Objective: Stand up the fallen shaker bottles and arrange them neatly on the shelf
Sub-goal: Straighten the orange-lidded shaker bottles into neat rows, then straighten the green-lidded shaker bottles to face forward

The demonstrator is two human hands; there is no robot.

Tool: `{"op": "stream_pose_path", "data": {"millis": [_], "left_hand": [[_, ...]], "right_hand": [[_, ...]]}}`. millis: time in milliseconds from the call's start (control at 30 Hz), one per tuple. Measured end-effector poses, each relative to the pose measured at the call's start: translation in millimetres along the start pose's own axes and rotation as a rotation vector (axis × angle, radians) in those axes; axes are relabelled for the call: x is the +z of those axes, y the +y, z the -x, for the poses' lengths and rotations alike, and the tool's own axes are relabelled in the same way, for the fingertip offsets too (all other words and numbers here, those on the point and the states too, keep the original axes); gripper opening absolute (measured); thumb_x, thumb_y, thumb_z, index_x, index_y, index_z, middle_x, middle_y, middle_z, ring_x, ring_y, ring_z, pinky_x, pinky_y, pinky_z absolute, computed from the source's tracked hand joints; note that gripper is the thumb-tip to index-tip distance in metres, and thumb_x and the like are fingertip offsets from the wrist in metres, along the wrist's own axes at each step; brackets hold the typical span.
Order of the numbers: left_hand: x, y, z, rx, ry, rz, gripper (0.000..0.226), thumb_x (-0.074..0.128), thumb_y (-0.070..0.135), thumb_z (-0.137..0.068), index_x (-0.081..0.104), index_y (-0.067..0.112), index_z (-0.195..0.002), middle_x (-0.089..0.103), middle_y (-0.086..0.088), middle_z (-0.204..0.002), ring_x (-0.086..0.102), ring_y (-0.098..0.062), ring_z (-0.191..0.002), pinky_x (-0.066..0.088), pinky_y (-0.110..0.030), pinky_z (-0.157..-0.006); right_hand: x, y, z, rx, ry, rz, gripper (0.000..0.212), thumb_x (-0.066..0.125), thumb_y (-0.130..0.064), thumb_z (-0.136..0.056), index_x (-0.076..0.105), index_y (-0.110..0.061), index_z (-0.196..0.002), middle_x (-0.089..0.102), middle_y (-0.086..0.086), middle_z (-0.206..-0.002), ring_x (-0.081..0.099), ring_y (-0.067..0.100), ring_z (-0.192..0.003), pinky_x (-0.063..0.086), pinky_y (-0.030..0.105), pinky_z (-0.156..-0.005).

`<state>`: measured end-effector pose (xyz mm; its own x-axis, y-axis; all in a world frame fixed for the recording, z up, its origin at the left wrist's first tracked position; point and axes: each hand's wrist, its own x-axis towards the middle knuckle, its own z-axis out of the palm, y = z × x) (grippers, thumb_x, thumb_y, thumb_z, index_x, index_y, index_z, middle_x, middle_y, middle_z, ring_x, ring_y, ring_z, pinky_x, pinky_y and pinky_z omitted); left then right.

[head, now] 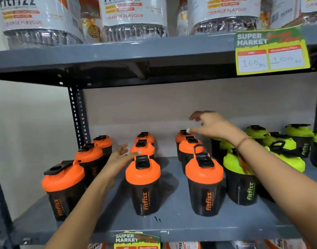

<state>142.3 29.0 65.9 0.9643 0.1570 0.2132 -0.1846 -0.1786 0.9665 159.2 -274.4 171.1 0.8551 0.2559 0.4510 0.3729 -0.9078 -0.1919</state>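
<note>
Lowest in the frame, the grey metal shelf [172, 223] carries black shaker bottles with orange lids [143, 184] upright in three front-to-back rows across the centre. The left hand [121, 157] reaches between the left and middle rows, grip open and empty, likely to straighten the spacing. Farther back, the right hand [213, 125] hovers open over the rear orange lids. At right, black shaker bottles with green lids [244, 177] crowd unevenly, some leaning.
</note>
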Motion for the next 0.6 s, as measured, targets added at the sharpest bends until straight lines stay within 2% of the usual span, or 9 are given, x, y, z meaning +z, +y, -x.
{"op": "stream_pose_path", "data": {"millis": [67,167,267,367,467,533,600], "left_hand": [[3,-2,-9,-0.036,-0.067,-0.005,0.097,0.075,0.026,-0.057,0.031,0.011,-0.142,0.044,-0.015,-0.142,0.05,-0.03,-0.124,0.042,-0.043,-0.102],[7,-5,-15,-0.032,-0.116,-0.098,0.092,0.068,0.028,-0.057,0.033,0.009,-0.14,0.053,-0.017,-0.133,0.057,-0.03,-0.114,0.048,-0.044,-0.094],[10,-9,-20,0.001,-0.11,-0.186,0.081,0.066,0.03,-0.057,0.043,0.005,-0.131,0.058,-0.024,-0.123,0.058,-0.037,-0.11,0.048,-0.049,-0.094],[9,-16,-25,0.012,-0.088,-0.211,0.084,0.067,0.041,-0.051,0.048,-0.002,-0.121,0.059,-0.032,-0.114,0.056,-0.047,-0.108,0.048,-0.055,-0.091],[8,-20,-25,0.028,-0.061,-0.236,0.078,0.063,0.05,-0.043,0.055,0.015,-0.112,0.067,-0.009,-0.102,0.063,-0.031,-0.099,0.051,-0.044,-0.083],[8,-19,-26,0.018,-0.071,-0.242,0.079,0.064,0.049,-0.043,0.053,0.019,-0.115,0.066,-0.004,-0.104,0.063,-0.024,-0.098,0.051,-0.038,-0.08],[7,-18,-26,-0.002,-0.076,-0.259,0.076,0.068,0.042,-0.051,0.05,0.019,-0.12,0.064,-0.004,-0.109,0.062,-0.024,-0.1,0.051,-0.039,-0.084]], "right_hand": [[16,3,-21,0.03,-0.227,0.107,0.075,0.07,-0.061,-0.079,0.05,-0.021,-0.14,0.058,0.008,-0.139,0.055,0.027,-0.123,0.041,0.027,-0.092],[32,9,-38,0.085,-0.42,0.221,0.097,0.075,-0.069,-0.065,0.042,-0.02,-0.142,0.054,0.006,-0.141,0.053,0.028,-0.122,0.046,0.035,-0.099],[38,10,-45,0.114,-0.492,0.205,0.111,0.081,-0.063,-0.063,0.028,-0.023,-0.152,0.046,0.008,-0.148,0.051,0.031,-0.126,0.049,0.044,-0.1],[42,6,-45,0.13,-0.544,0.217,0.116,0.083,-0.055,-0.067,0.018,-0.025,-0.158,0.038,0.008,-0.156,0.048,0.033,-0.132,0.049,0.044,-0.102],[42,3,-42,0.119,-0.526,0.255,0.11,0.081,-0.052,-0.072,0.02,-0.023,-0.159,0.037,0.006,-0.159,0.044,0.03,-0.138,0.043,0.041,-0.108],[41,4,-42,0.135,-0.528,0.233,0.11,0.082,-0.05,-0.071,0.021,-0.024,-0.159,0.037,0.005,-0.158,0.047,0.03,-0.135,0.045,0.041,-0.107],[40,3,-41,0.149,-0.543,0.202,0.112,0.084,-0.048,-0.07,0.019,-0.027,-0.159,0.037,0.006,-0.158,0.052,0.031,-0.13,0.049,0.042,-0.103]]}}
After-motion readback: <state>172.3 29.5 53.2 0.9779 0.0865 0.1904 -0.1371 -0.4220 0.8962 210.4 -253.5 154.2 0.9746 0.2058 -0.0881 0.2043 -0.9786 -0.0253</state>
